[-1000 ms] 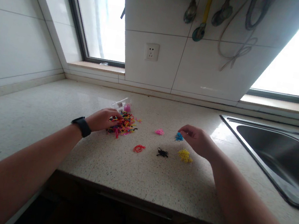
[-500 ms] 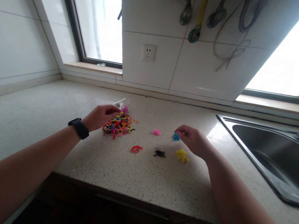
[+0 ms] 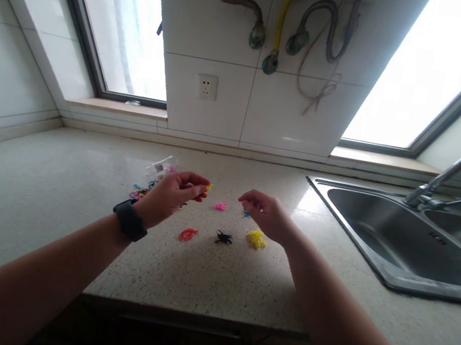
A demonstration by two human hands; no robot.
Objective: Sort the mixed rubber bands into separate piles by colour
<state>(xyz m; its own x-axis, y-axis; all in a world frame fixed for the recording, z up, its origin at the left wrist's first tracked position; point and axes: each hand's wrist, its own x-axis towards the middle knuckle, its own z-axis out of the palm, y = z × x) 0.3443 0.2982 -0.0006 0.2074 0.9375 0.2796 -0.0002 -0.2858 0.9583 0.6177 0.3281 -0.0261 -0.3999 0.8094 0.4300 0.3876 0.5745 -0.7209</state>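
My left hand (image 3: 173, 195), with a black watch on the wrist, pinches a small yellow rubber band (image 3: 209, 187) above the counter. Partly behind this hand lies a mixed heap of colourful rubber bands (image 3: 139, 191). My right hand (image 3: 263, 213) hovers over a small blue pile of bands (image 3: 246, 214), fingers curled and tips close together; whatever they may hold is too small to make out. Between the hands sits a pink pile (image 3: 220, 206). Nearer to me are a red pile (image 3: 188, 234), a black pile (image 3: 224, 237) and a yellow pile (image 3: 256, 238).
A clear plastic packet (image 3: 161, 165) with something pink rests behind the heap. On the right, a steel sink (image 3: 312, 181) with a faucet (image 3: 442, 175) is set into the speckled counter (image 3: 194, 284). Pipes and a wall socket (image 3: 206, 86) are on the tiled wall.
My left hand has left the mixed heap and moved right with a yellow band in its fingers. My right hand has stayed by the blue pile. The view has turned to the right.
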